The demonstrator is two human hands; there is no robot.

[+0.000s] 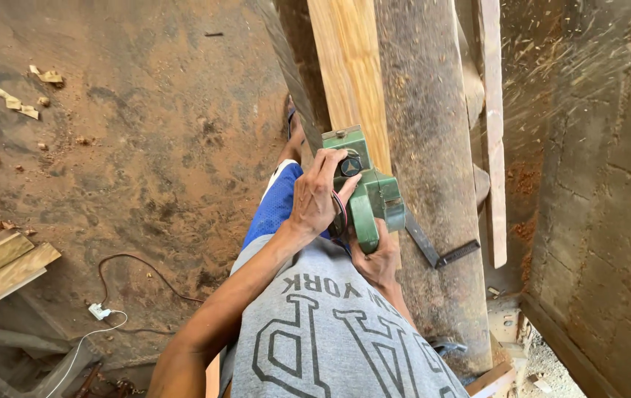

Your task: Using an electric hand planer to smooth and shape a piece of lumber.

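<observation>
Grey shirt cloth [330, 332] fills the lower frame, closest to the lens. Left hand [317, 197] wraps the front knob of the green electric planer [369, 197]; right hand [376, 259] grips its rear handle from below, fingers closed. Planer sits on the pale plank [349, 74], whose long axis runs straight away from the hands. Plank rests on a rough, dusty tabletop [433, 184]. A dark square [441, 254] lies just right of the planer. Wood chips spray toward the wall [603, 169]. A cable [135, 280] lies on the dirt floor [146, 147].
</observation>
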